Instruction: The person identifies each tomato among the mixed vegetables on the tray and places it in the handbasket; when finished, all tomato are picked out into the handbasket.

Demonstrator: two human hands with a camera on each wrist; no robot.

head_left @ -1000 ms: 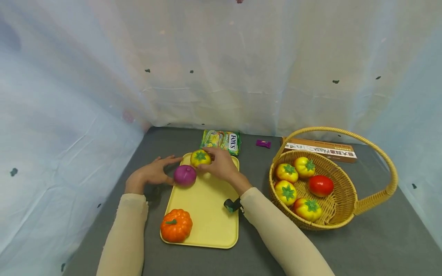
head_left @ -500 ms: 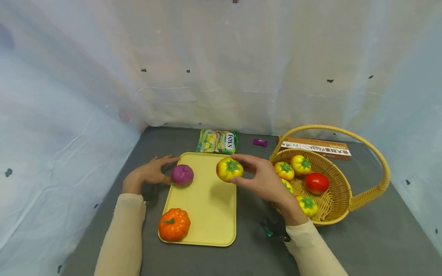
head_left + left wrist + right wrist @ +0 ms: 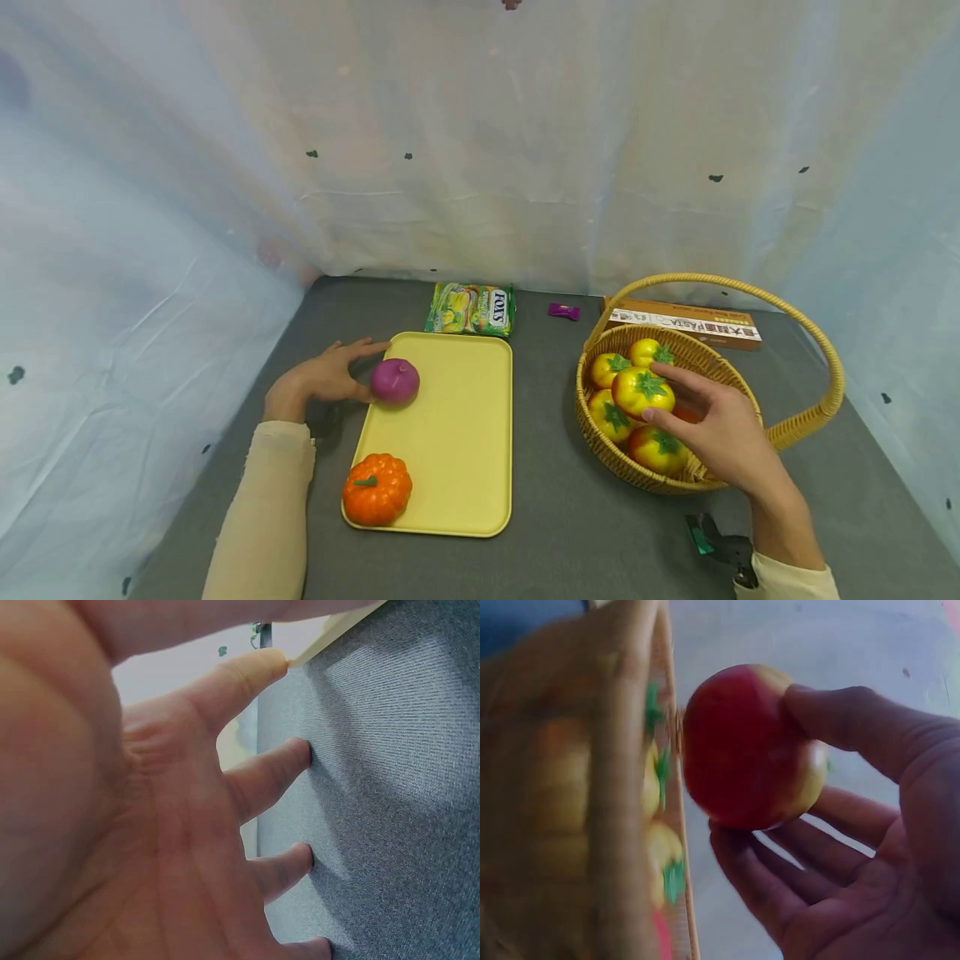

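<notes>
Over the wicker basket [image 3: 637, 477], my right hand [image 3: 727, 429] pinches a yellow-and-red toy persimmon [image 3: 642, 392] between thumb and fingers. The right wrist view shows the red underside of this persimmon [image 3: 742, 750], beside the basket's blurred rim. Several similar persimmons [image 3: 658, 450] lie in the basket; a red fruit is mostly hidden behind my fingers. My left hand [image 3: 322, 379] is at the yellow tray's [image 3: 450, 417] upper left edge, fingers spread. In the left wrist view one fingertip [image 3: 277, 664] touches the tray's edge, others the tabletop. A purple toy onion [image 3: 395, 381] sits by the left thumb.
An orange toy pumpkin [image 3: 377, 490] sits in the tray's near left corner. Behind the tray lies a green FOX'S packet [image 3: 471, 309], with a small purple wrapped sweet [image 3: 564, 311] to its right. A pasta box [image 3: 697, 323] lies behind the basket, whose handle [image 3: 813, 333] arches up.
My right hand has lifted the persimmon from the tray's far end and carried it rightward over the basket. The left hand stays at the tray's edge beside the onion.
</notes>
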